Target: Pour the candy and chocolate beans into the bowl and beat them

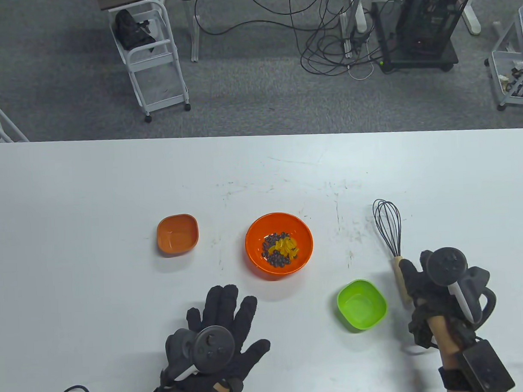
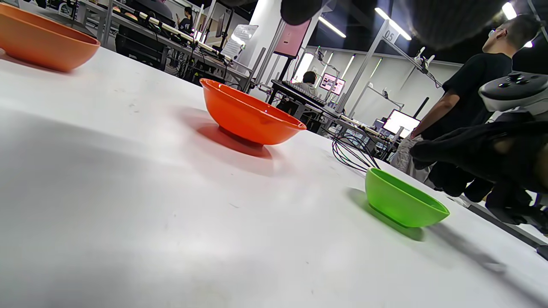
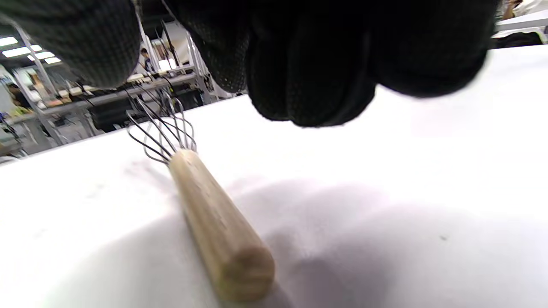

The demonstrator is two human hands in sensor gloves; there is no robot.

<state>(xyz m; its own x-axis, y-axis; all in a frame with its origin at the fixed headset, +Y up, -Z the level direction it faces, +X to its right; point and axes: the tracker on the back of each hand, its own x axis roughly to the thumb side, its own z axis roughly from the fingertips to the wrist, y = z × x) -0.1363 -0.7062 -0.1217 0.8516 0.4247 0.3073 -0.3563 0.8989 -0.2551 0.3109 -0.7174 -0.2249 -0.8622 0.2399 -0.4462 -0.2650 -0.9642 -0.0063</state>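
The round orange bowl (image 1: 255, 241) stands mid-table and holds dark chocolate beans (image 1: 274, 257) with yellow candy (image 1: 284, 246) on top. A wire whisk (image 1: 388, 226) lies to its right, its wooden handle (image 3: 218, 231) flat on the table. My right hand (image 1: 412, 276) hovers just over that handle with its fingers (image 3: 308, 64) bent downward, and a gap shows between them and the wood. My left hand (image 1: 225, 321) lies flat near the front edge with its fingers spread, holding nothing. From the left wrist view the orange bowl (image 2: 252, 117) is seen from the side.
A small empty orange dish (image 1: 177, 234) sits left of the bowl. An empty green dish (image 1: 361, 305) stands between the bowl and my right hand. A person in black (image 2: 475, 98) stands beyond the table in the left wrist view. Carts and cables are on the floor behind.
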